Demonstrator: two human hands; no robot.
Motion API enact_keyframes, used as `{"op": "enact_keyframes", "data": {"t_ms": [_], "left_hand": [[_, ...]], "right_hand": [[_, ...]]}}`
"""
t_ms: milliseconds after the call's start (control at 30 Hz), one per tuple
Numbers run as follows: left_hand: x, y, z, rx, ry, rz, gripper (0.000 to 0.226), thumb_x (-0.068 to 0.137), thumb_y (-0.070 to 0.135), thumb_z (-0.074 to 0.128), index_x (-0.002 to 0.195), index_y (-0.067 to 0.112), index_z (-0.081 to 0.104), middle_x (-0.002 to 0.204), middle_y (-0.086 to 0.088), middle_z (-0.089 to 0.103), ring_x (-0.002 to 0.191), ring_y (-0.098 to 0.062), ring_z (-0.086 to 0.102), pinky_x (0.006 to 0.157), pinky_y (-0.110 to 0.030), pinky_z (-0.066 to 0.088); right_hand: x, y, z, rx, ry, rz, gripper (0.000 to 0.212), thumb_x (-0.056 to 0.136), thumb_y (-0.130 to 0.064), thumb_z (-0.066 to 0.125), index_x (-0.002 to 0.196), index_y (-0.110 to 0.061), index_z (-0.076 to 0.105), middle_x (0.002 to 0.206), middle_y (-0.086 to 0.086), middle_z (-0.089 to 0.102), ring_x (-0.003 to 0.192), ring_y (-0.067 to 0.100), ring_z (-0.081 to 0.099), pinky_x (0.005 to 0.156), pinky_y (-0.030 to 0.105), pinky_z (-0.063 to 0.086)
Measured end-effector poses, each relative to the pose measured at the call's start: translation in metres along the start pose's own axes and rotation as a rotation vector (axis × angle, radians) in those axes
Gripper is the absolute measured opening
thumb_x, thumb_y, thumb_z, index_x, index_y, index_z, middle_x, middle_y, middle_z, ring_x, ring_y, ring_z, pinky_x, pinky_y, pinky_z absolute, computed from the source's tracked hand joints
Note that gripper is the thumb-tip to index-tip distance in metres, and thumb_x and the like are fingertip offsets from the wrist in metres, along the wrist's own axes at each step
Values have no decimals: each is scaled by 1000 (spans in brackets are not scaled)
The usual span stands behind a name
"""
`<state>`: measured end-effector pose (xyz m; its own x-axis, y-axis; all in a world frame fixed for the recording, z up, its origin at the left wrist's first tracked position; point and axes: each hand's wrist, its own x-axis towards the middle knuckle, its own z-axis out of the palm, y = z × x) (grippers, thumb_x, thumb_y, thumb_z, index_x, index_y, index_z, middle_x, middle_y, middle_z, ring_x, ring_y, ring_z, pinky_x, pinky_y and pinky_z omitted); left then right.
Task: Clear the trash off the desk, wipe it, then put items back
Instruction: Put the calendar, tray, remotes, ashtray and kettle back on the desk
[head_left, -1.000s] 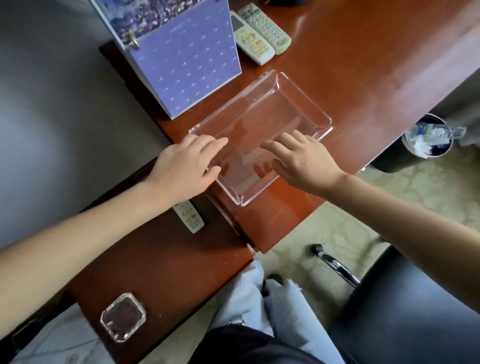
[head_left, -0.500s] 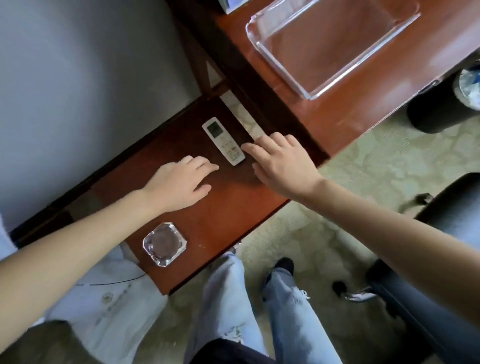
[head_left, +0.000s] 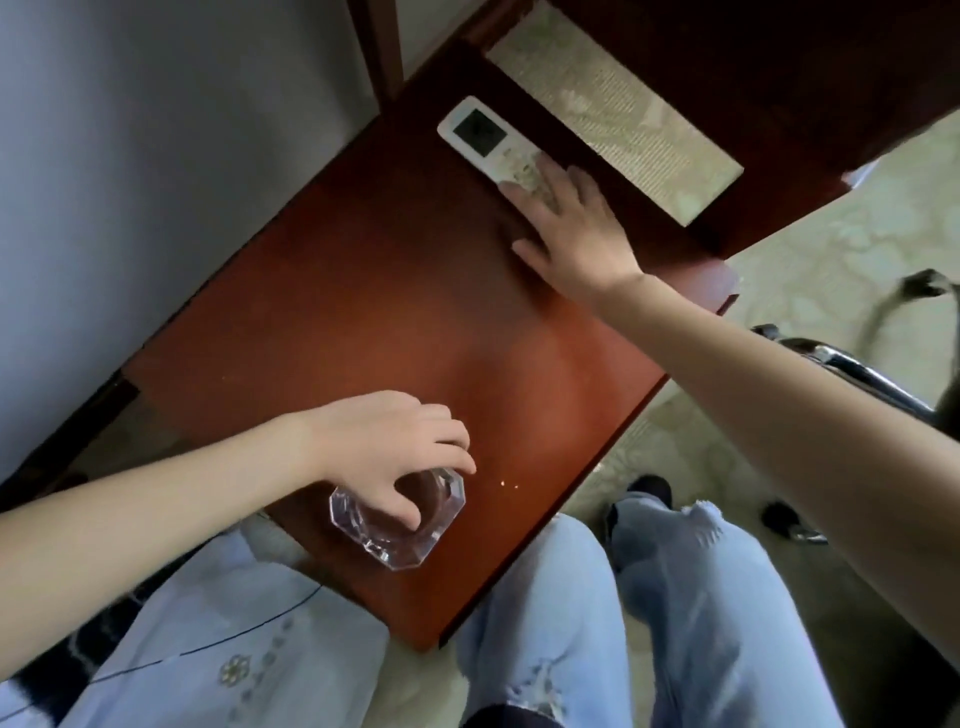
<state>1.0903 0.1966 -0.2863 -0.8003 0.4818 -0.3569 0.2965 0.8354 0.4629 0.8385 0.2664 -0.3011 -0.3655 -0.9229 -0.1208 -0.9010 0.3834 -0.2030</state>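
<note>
Left hand (head_left: 384, 457) curls its fingers over the rim of the glass ashtray (head_left: 400, 519) near the worktop (head_left: 363, 291) edge, apparently to lift it back, while the right hand (head_left: 571, 228) lies spread, fingertips on the white remote control (head_left: 480, 137).

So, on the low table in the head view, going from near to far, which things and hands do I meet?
Glass ashtray → left hand → right hand → remote.
</note>
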Motion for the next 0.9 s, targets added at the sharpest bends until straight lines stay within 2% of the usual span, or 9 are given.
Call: {"op": "enact_keyframes", "data": {"t_ms": [67, 167, 300, 367, 433, 500, 633, 800, 900], "left_hand": [[1, -8, 7, 49, 13, 70, 60, 63, 59, 69, 114, 30, 59, 108, 10, 59, 86, -8, 56, 55, -23, 47], [3, -21, 11, 86, 51, 122, 52, 58, 53, 78, 103, 30, 63, 96, 10, 58, 76, -9, 55, 48, -23, 44], [7, -30, 14, 47, 36, 114, 35, 66, 51, 71, 94, 32, 63, 81, 15, 55, 70, -6, 52, 45, -13, 27], [9, -35, 13, -29, 33, 5, 25, 77, 46, 64, 97, 32, 64, 84, 15, 56, 80, -6, 53, 51, -11, 20], [13, -43, 4, -128, 43, -169, 23, 84, 42, 61, 103, 30, 64, 90, 15, 55, 89, -7, 53, 57, -17, 29], [17, -52, -9, -242, 151, -318, 21, 83, 38, 63, 103, 29, 65, 92, 15, 55, 90, -10, 56, 69, -26, 40], [28, -63, -34, -478, 291, -397, 18, 79, 32, 66, 97, 29, 66, 96, 14, 64, 89, -9, 58, 83, -35, 47], [34, -54, -54, -600, 329, -405, 22, 77, 31, 66, 95, 42, 59, 95, 15, 65, 89, -5, 58, 80, -30, 48], [28, -38, -79, -673, 395, -419, 33, 80, 14, 71, 92, 44, 63, 90, 12, 63, 78, 3, 58, 67, -12, 44]], "right_hand": [[5, 0, 8, -20, 9, 34, 54, 95, -28, 49, 145, -28, 29, 156, 14, 11, 137, 40, 17, 110, 49, 23], [6, 7, 15, 56, 22, 134, 53, 95, -19, 47, 144, -32, 31, 151, 17, 21, 130, 38, 26, 101, 49, 35], [-23, 11, 21, 86, 63, 133, 55, 88, -7, 52, 139, -24, 41, 131, 26, 39, 109, 44, 41, 87, 49, 42], [-49, 15, 27, 56, 83, 112, 56, 81, -5, 52, 135, -17, 44, 120, 29, 45, 98, 45, 46, 86, 51, 43], [-73, 18, 28, 42, 66, 166, 60, 74, -8, 51, 133, -11, 41, 112, 27, 48, 93, 43, 47, 86, 50, 44], [-83, 18, 23, 45, 31, 246, 67, 74, -19, 58, 136, -9, 36, 113, 22, 48, 100, 41, 45, 89, 48, 42], [-63, 12, 11, 106, -23, 201, 88, 75, -33, 69, 146, -18, 20, 129, 16, 45, 114, 36, 42, 96, 45, 40], [-52, 12, 3, 226, -87, 216, 91, 76, -23, 70, 148, -16, 15, 125, 15, 46, 112, 34, 41, 96, 41, 40], [-65, 16, -22, 225, -32, 212, 82, 77, -23, 69, 145, -13, 25, 123, 13, 46, 106, 31, 42, 92, 35, 36]]}}
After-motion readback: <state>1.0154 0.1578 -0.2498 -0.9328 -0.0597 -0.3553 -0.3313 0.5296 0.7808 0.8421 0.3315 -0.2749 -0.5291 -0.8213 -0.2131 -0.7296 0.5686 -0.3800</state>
